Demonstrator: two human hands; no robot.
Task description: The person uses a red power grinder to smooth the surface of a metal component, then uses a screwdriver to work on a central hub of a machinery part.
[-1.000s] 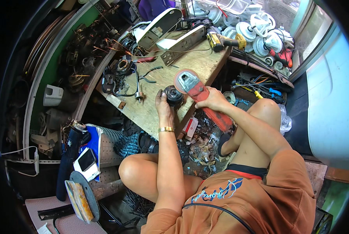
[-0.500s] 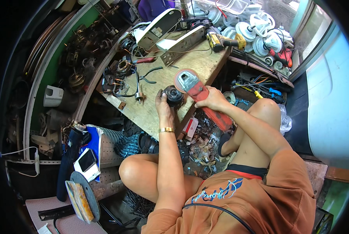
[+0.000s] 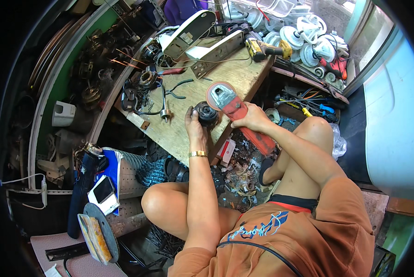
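Note:
My left hand (image 3: 193, 123) is wrapped round a black, round ringed part (image 3: 206, 113), held against the wooden bench top (image 3: 184, 141) near its edge. Around the body of a red angle grinder (image 3: 236, 110) closes my right hand (image 3: 254, 118). The grinder's silver head and brownish disc (image 3: 211, 98) sit right at the upper edge of the black part; whether they touch is hard to tell. Orange sparks (image 3: 126, 62) streak over the far left of the bench.
Pliers (image 3: 177, 90) and a shaft with a brass-coloured end (image 3: 165, 111) lie left of the part. A yellow-black cordless drill (image 3: 262, 49) rests at the bench's far end. White appliance housings (image 3: 188, 34) stand behind. Scraps litter the floor (image 3: 241, 177).
Orange sparks now show at the far left, where none were visible before. My hands, the grinder and the black part hold almost the same place.

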